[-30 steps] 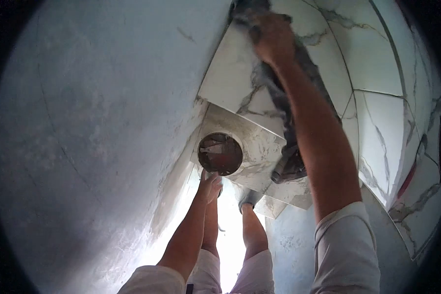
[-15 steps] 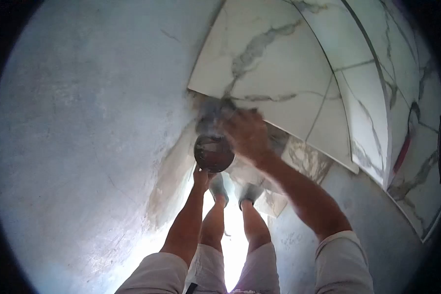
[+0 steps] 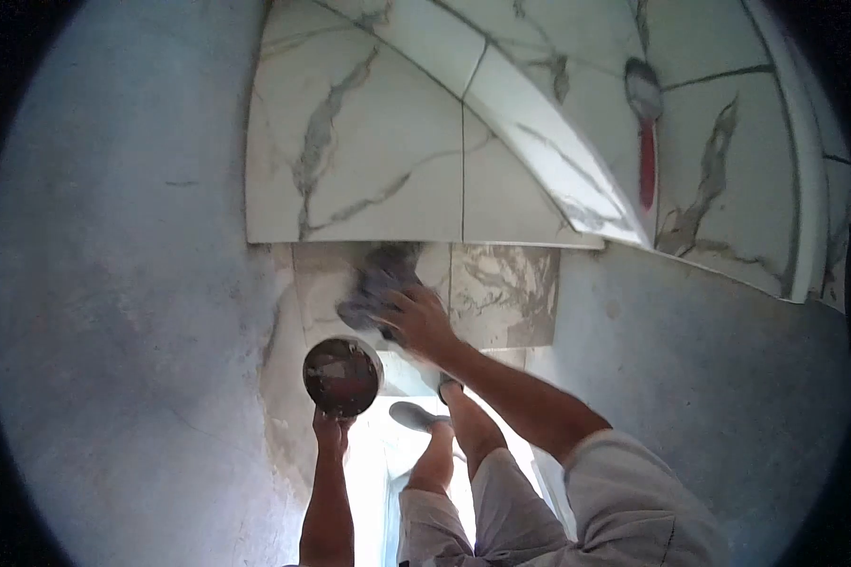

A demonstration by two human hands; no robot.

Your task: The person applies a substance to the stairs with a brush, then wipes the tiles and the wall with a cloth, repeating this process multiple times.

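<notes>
My left hand [image 3: 332, 430] is closed on the lower side of a round container [image 3: 343, 376] with a dark, wet-looking inside. The container is held just below and left of a dark grey rag [image 3: 380, 288]. Pressed onto that rag, my right hand [image 3: 421, 321] keeps its fingers bent over the cloth. The rag lies against the smeared marbled tile face [image 3: 501, 293] below the overhanging edge of a white marbled step tile [image 3: 388, 180]. Motion blurs the rag and the fingertips a little.
Higher marbled steps curve up to the right. A tool with a red handle [image 3: 647, 161] and grey head lies on one of them. Bluish plaster walls [image 3: 123, 236] flank the stairs. My feet [image 3: 416, 416] stand below in bright light.
The view has shifted and turned, so the steps appear squarer. My right hand and the rag have moved away from the container along the tile face, and the container sits lower in view.
</notes>
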